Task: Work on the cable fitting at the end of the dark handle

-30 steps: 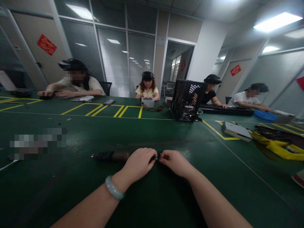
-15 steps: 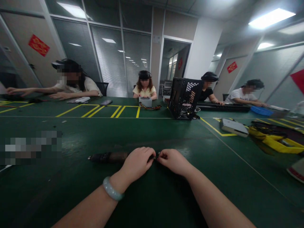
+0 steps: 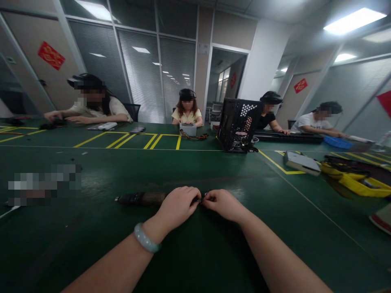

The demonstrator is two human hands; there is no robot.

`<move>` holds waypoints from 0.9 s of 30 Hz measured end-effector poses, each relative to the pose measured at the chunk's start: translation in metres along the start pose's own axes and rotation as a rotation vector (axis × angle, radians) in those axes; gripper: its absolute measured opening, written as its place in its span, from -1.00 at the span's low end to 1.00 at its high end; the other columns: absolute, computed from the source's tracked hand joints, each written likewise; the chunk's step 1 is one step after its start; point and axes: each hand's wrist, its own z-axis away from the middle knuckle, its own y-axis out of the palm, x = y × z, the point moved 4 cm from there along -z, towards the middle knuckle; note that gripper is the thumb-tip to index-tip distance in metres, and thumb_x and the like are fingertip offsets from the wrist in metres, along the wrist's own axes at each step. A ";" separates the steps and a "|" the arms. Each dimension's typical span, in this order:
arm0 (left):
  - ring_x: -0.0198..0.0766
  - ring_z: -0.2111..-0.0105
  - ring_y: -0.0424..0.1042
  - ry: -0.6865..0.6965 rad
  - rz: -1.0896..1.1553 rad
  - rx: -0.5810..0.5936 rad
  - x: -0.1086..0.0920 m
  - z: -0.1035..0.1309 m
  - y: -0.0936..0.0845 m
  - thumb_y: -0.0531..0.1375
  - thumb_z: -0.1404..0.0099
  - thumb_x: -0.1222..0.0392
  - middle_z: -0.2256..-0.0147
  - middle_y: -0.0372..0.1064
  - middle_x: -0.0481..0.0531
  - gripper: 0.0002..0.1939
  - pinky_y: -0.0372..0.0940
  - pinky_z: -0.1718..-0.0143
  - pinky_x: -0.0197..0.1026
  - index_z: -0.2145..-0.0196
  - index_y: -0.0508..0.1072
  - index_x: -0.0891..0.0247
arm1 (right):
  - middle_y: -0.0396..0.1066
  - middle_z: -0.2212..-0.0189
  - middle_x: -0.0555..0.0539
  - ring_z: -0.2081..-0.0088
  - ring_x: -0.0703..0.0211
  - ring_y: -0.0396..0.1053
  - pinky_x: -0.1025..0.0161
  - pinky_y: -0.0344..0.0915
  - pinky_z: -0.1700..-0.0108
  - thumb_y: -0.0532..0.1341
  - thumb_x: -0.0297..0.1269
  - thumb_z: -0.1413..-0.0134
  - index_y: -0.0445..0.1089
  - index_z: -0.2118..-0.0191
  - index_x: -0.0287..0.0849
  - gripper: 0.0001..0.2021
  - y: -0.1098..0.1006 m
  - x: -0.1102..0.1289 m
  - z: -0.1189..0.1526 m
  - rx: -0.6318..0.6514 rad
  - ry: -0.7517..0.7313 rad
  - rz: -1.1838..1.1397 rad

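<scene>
Pinching a small dark piece [image 3: 199, 201] between thumb and fingers of the left hand [image 3: 179, 206], on the near side of the black computer case [image 3: 240, 126]. Bringing the right hand [image 3: 224, 204] in from the other side, fingertips pinched narrow right against the piece; cannot tell how much of it is in their grip. Lying flat just beyond the left hand, partly covered by it: a dark cylindrical tool [image 3: 148, 199], nearer and left of the case.

Seeing dark cables [image 3: 348, 165] in and over a yellow bin [image 3: 363, 186], right of the case and nearer. Beyond and right of the case, a blue basket [image 3: 337, 142], contents too small to tell. Between case and bin, a flat silver box [image 3: 301, 162]. Left of the case, a grey box [image 3: 188, 130] with coloured wires [image 3: 195, 136] beside it, before a person [image 3: 187, 114].

Noting a pale pinkish label [image 3: 241, 133] low on the case, too small to read. Far left of and behind the case, a red poster [image 3: 51, 55] with gold characters, too blurred to read.
</scene>
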 end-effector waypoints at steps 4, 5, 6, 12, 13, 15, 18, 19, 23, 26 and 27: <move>-0.19 0.20 0.37 0.000 -0.003 0.005 -0.001 0.000 -0.001 0.12 -0.31 0.23 0.22 0.39 -0.05 -0.89 0.23 0.19 -0.14 0.19 0.37 0.13 | 0.53 0.36 0.01 0.35 0.21 0.42 0.35 0.21 0.36 0.19 -0.23 -0.12 0.51 0.27 -0.10 -0.84 0.001 -0.002 0.000 0.007 0.024 -0.015; -0.19 0.21 0.37 0.000 -0.003 0.008 0.000 0.000 -0.001 0.12 -0.31 0.23 0.22 0.39 -0.05 -0.89 0.23 0.20 -0.14 0.19 0.37 0.13 | 0.53 0.37 0.01 0.35 0.21 0.42 0.35 0.21 0.35 0.19 -0.25 -0.12 0.51 0.27 -0.11 -0.85 0.001 -0.003 0.000 0.007 0.027 -0.015; -0.19 0.21 0.38 -0.002 -0.005 0.012 0.000 0.000 -0.001 0.12 -0.31 0.23 0.22 0.39 -0.05 -0.89 0.23 0.20 -0.14 0.19 0.38 0.13 | 0.52 0.37 0.01 0.34 0.21 0.42 0.35 0.21 0.34 0.19 -0.26 -0.12 0.50 0.27 -0.11 -0.86 0.001 -0.003 -0.001 0.005 0.030 -0.018; -0.20 0.19 0.37 0.011 -0.010 0.021 0.001 -0.001 0.001 0.12 -0.32 0.22 0.21 0.39 -0.04 -0.90 0.23 0.17 -0.15 0.20 0.39 0.16 | 0.52 0.36 0.00 0.35 0.22 0.42 0.35 0.22 0.33 0.21 -0.25 -0.11 0.50 0.26 -0.13 -0.86 0.003 -0.006 -0.003 -0.004 0.042 -0.036; -0.20 0.19 0.37 0.017 -0.007 0.017 0.001 -0.001 0.001 0.12 -0.32 0.22 0.21 0.39 -0.05 -0.90 0.23 0.16 -0.15 0.20 0.39 0.16 | 0.52 0.36 0.00 0.35 0.22 0.41 0.35 0.22 0.33 0.21 -0.24 -0.11 0.50 0.26 -0.12 -0.85 0.003 -0.005 -0.002 -0.007 0.039 -0.027; -0.20 0.20 0.37 0.028 -0.003 0.009 0.001 -0.001 0.001 0.13 -0.31 0.23 0.22 0.40 -0.05 -0.90 0.22 0.15 -0.15 0.21 0.40 0.16 | 0.52 0.36 0.01 0.36 0.22 0.41 0.35 0.21 0.34 0.20 -0.22 -0.11 0.50 0.26 -0.11 -0.84 0.002 -0.004 -0.002 -0.014 0.031 -0.008; -0.20 0.19 0.37 0.029 0.003 0.001 0.002 -0.001 0.002 0.14 -0.31 0.23 0.21 0.40 -0.04 -0.90 0.22 0.14 -0.14 0.21 0.40 0.16 | 0.52 0.38 0.01 0.37 0.22 0.40 0.35 0.19 0.38 0.19 -0.21 -0.11 0.50 0.28 -0.11 -0.84 0.001 -0.003 -0.001 -0.028 0.034 0.008; -0.20 0.19 0.37 0.027 0.005 0.000 0.002 -0.001 0.002 0.13 -0.31 0.22 0.21 0.41 -0.04 -0.90 0.22 0.15 -0.14 0.21 0.40 0.16 | 0.52 0.38 0.01 0.38 0.23 0.40 0.36 0.18 0.39 0.19 -0.20 -0.11 0.50 0.28 -0.11 -0.83 0.000 -0.002 0.000 -0.032 0.041 0.007; -0.20 0.18 0.37 0.017 0.014 -0.002 0.001 -0.001 0.000 0.14 -0.31 0.22 0.20 0.41 -0.05 -0.89 0.23 0.15 -0.13 0.19 0.40 0.16 | 0.52 0.37 -0.01 0.38 0.24 0.41 0.37 0.17 0.40 0.19 -0.21 -0.12 0.50 0.27 -0.14 -0.83 -0.001 -0.001 0.000 -0.040 0.070 -0.014; -0.19 0.19 0.37 0.016 0.012 -0.002 0.000 0.000 -0.001 0.14 -0.31 0.22 0.21 0.41 -0.04 -0.90 0.24 0.15 -0.13 0.21 0.40 0.16 | 0.52 0.38 0.00 0.38 0.24 0.41 0.37 0.17 0.40 0.19 -0.21 -0.11 0.50 0.29 -0.14 -0.83 -0.002 0.002 0.001 -0.046 0.060 -0.015; -0.20 0.19 0.38 0.017 0.010 0.000 0.000 -0.001 -0.002 0.14 -0.31 0.22 0.21 0.40 -0.04 -0.90 0.24 0.15 -0.13 0.21 0.40 0.16 | 0.52 0.38 0.01 0.38 0.24 0.42 0.37 0.18 0.40 0.20 -0.21 -0.10 0.50 0.29 -0.13 -0.84 -0.002 0.003 0.001 -0.048 0.054 -0.013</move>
